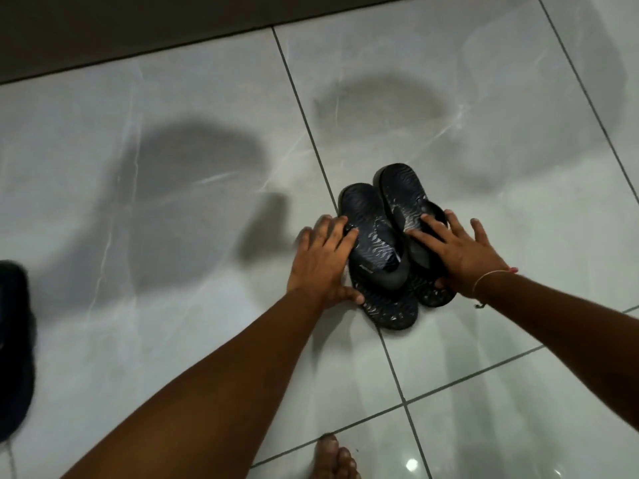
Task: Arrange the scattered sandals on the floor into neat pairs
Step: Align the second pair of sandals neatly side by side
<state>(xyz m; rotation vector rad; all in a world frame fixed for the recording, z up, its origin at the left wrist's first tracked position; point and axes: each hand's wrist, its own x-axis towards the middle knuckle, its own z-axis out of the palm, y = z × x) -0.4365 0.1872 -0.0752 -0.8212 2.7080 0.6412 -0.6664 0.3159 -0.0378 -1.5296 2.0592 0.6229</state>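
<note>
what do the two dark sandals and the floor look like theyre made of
The two dark sandals look like matte foam or rubber: thick soles with a wavy embossed footbed, though which is unclear. The floor appears to be glossy glazed tile with marble-like veining, given its reflections and grout lines.

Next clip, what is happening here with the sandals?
A person bends over a glossy tiled floor and sets two dark flip-flops side by side. The left hand rests on the outer edge of the left sandal, and the right hand lies flat across the right sandal. The two sandals touch and point the same way, the right one slightly further forward. A bare foot shows at the bottom edge. A dark blurred object sits at the left edge.
</note>
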